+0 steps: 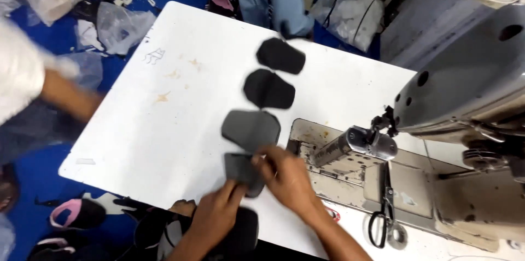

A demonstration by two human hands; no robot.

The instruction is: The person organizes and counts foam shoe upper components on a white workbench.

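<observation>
Four dark fabric pieces lie in a chain on the white table point(164, 119): two black ones point(280, 55) point(268, 89) farther away, a grey one point(250, 129), and the nearest dark grey piece point(239, 168). My left hand point(216, 213) grips the near edge of that nearest piece from below. From the right, my right hand point(285, 175) pinches the same piece at its right side. Both hands sit just left of the sewing machine's bed point(339, 176).
A grey industrial sewing machine point(470, 91) fills the right side, its presser foot point(355, 143) over the worn plate. Black-handled scissors point(383, 214) lie on the bed. Another person's arm point(65, 94) reaches in at left. Plastic bags and shoe parts litter the blue floor.
</observation>
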